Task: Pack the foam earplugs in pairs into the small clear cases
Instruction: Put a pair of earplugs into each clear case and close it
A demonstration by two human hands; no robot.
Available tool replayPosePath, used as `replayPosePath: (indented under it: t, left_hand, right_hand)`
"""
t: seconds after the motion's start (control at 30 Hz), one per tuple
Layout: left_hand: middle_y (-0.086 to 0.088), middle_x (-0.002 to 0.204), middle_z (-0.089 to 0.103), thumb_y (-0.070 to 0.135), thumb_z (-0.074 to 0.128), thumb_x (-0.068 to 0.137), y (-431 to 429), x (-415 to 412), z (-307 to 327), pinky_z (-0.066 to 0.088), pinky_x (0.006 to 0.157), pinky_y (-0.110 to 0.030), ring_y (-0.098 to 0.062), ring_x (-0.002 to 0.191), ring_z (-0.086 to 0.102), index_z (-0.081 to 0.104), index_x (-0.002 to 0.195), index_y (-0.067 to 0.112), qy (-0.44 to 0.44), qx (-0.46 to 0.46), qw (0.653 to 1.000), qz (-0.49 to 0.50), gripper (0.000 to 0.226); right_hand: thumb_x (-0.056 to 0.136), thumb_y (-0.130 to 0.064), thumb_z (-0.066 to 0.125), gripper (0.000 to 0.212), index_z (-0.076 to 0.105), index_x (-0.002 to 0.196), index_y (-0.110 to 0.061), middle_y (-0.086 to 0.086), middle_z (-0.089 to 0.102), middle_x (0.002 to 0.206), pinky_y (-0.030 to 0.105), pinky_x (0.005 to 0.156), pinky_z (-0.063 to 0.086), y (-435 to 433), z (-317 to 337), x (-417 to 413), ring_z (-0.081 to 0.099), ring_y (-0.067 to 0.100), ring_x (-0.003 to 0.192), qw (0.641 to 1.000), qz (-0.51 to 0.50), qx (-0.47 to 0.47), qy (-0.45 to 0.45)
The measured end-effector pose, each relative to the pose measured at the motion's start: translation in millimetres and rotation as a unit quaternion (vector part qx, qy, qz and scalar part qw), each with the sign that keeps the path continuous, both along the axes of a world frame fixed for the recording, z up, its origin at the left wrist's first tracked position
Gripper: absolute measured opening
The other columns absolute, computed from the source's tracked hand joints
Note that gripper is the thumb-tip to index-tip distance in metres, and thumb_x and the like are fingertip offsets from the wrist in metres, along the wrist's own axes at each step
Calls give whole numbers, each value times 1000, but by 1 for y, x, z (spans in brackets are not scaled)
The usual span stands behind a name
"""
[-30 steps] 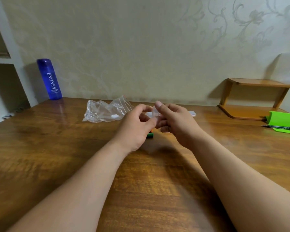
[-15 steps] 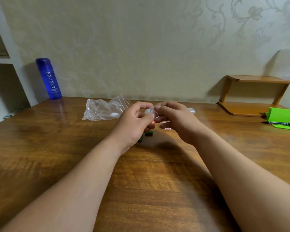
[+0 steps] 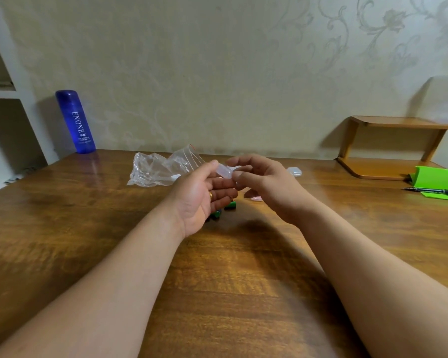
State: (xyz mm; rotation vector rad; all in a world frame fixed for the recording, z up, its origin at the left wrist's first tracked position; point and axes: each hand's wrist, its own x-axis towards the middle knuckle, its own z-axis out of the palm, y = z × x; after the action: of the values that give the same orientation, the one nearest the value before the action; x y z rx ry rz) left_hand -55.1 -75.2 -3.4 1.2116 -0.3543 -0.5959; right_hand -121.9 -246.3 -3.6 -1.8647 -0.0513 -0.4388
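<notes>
A small clear case [image 3: 224,171] is held up above the wooden table [image 3: 217,293], between the two hands. It is pinched at its left end by the thumb and curled fingers of the left hand [image 3: 204,195]. Its right end is met by the thumb and bent forefinger of the right hand [image 3: 265,182]. The long axis of the case runs roughly left to right, with the left end a little higher. Whether the lid is open or closed cannot be told, since the plastic is blurred and partly covered by the fingertips.

The green earplugs [image 3: 229,205] lie on the table directly beneath the grip, on its near side, and are partly hidden under the fingers of the left hand. A pale pink piece [image 3: 255,197], possibly another earplug, lies just to their right, below the right hand. The green ones are nearer to the left hand and the pink piece is nearer to the right.

The coming move is judged to turn on this drop. One hand would have to be freed and lowered to the plugs while the case is kept by the other.

A second clear case [image 3: 294,171] rests on the table beyond the right hand, and a crumpled zip bag [image 3: 158,169] lies to the far left.
</notes>
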Motion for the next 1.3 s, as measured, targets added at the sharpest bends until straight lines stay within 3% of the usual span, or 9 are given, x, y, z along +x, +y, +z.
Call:
replayPosePath:
  t: [0.13,0.27,0.4,0.53,0.63,0.7,0.8,0.97,1.3]
  left_hand:
    - [-2,70,66,56,50,108,0,2,2,47,49,-21,-12,56,59,66,125,4,7,18,1000,21,56]
    - [1,63,57,63,47,107,1,0,3,39,46,-21,-12,49,53,67,122,9,1,43,999,25,60]
    - [1,61,55,64,48,106,-1,-2,3,37,49,-22,-12,49,50,70,114,11,-2,56,998,27,58]
    - [-2,61,59,65,51,105,-2,-1,0,36,55,-27,-15,53,51,72,98,15,-18,71,997,31,54]
    - [-7,69,65,66,45,106,-3,-2,-1,41,54,-28,-17,53,56,71,102,11,-41,87,995,24,60]
    - [-13,90,72,55,44,110,-4,-3,0,49,56,-29,-18,61,63,69,115,11,-72,91,993,32,51]
    - [-15,116,71,28,55,109,-5,-4,0,59,65,-32,-23,79,70,60,137,25,-176,92,978,58,28]
    - [-16,111,76,19,66,106,-3,-4,-4,67,86,-42,-31,99,78,64,137,23,-249,88,964,33,31]
    - [-25,116,75,10,73,100,-2,2,-7,64,94,-46,-30,101,77,69,124,14,-181,50,982,10,25]
  right_hand:
    - [104,-14,68,23,71,126,-21,-13,74,82,18,68,53,3,3,-2,69,4,80,999,42,1,-9]
    - [102,-15,71,27,71,129,-21,-12,73,81,16,68,52,3,1,0,68,3,78,998,52,-18,-17]
    - [101,-20,72,34,71,135,-22,-10,77,98,19,77,52,2,3,-1,71,6,92,998,63,-14,-12]
    - [99,-35,74,36,73,133,-23,-3,77,122,35,92,57,2,4,2,72,16,113,998,59,-29,-6]
    - [102,-22,71,21,73,122,-15,-3,78,104,24,77,56,4,5,2,71,10,93,1000,28,-4,-7]
    - [101,-19,72,18,71,118,-13,-2,74,94,24,70,54,3,5,4,68,11,84,999,0,40,-5]
    - [97,-24,77,18,70,113,-17,2,70,94,31,72,54,-1,6,7,66,17,84,992,-33,117,15]
    - [100,-29,75,18,68,106,-14,12,73,94,33,70,58,-2,4,4,72,24,82,985,8,166,52]
    - [99,-25,75,20,70,110,-10,15,74,102,37,77,58,-5,5,1,71,25,89,988,7,135,71]
